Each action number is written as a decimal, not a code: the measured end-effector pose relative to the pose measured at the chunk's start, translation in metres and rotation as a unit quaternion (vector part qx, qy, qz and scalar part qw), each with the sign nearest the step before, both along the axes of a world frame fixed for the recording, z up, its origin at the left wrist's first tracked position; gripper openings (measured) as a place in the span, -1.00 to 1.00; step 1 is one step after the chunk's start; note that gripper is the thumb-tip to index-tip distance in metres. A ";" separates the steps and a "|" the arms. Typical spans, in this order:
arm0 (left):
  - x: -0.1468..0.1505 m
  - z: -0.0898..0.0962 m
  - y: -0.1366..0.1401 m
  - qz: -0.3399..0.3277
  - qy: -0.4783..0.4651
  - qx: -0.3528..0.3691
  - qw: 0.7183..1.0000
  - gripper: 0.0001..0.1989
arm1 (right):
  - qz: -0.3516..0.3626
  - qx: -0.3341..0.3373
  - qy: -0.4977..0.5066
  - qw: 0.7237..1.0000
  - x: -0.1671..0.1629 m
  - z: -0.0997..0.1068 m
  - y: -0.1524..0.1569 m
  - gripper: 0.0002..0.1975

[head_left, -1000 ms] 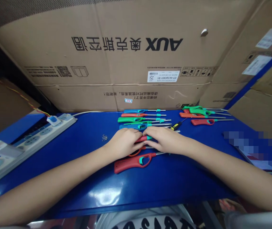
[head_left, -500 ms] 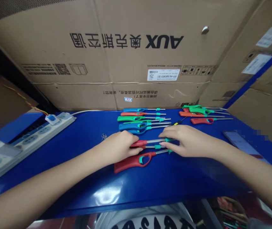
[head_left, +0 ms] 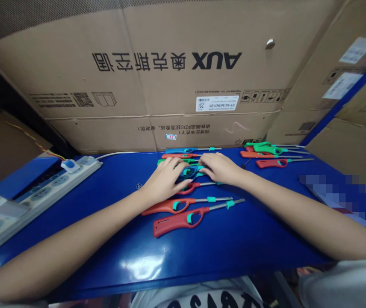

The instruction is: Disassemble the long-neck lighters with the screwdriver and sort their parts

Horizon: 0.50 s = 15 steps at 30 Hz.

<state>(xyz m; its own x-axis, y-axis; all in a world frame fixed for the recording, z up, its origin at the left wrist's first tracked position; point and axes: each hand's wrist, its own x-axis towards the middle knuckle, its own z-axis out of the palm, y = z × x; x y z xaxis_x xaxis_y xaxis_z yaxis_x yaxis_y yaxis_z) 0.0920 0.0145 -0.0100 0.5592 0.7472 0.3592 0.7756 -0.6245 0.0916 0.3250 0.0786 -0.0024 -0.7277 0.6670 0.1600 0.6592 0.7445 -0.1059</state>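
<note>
Left hand [head_left: 163, 179]: thumb spread from fingers, blue plastic loop-trigger lighters [head_left: 190, 173] beneath. Right hand [head_left: 224, 168]: fingers curled, same lighters at fingertips. Can't tell if either pinches.

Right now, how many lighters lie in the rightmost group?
5 visible: rear green lighter, second green lighter before it, partly covered red lighter between, orange lighter nearer, front red lighter nearest. Others may be hidden.

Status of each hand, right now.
Left hand: curved over the blue lighters; whether it grips any cannot be told.
Right hand: bent at their front ends; grip cannot be told.
</note>
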 end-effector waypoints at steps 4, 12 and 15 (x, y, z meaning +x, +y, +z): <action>0.000 0.007 0.001 0.002 0.053 0.010 0.999 -0.58 | 0.043 0.008 0.034 0.998 -0.004 0.011 -0.019 -0.81; 0.025 0.037 -0.045 0.012 0.171 -0.071 0.983 -0.76 | 0.142 0.020 -0.020 0.990 0.000 0.033 -0.072 -0.70; 0.027 0.047 -0.066 -0.017 0.161 -0.099 0.982 -0.77 | 0.205 -0.003 0.024 0.979 0.011 0.036 -0.085 -0.69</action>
<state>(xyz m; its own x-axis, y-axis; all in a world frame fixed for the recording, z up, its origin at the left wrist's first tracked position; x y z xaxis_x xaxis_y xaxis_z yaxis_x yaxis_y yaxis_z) 0.1194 -0.0519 0.0367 0.6458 0.7634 0.0085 0.7632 -0.6453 -0.0327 0.3358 -0.0067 0.0336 -0.9260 0.3224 0.1964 0.3002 0.9443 -0.1347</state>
